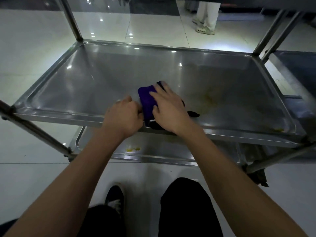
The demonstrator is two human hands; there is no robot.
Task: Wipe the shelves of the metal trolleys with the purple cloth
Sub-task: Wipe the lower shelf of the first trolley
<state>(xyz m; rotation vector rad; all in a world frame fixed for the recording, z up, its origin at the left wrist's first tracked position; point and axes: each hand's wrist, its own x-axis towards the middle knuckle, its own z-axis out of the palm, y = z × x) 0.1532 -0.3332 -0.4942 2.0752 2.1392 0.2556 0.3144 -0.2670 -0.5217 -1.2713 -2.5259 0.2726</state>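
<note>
A metal trolley's middle shelf fills the view, a shallow steel tray with a raised rim. The purple cloth, folded, lies near the shelf's front edge. My right hand presses flat on top of the cloth, fingers spread. Just left of it, my left hand is curled and pinches the cloth's left edge. Yellowish stains mark the shelf to the right of the cloth. A lower shelf shows beneath, with yellow spots.
Four slanted steel posts stand at the trolley's corners. A second trolley's shelf adjoins on the right. Another person's legs stand on the white tiled floor beyond. My own legs and a shoe are below.
</note>
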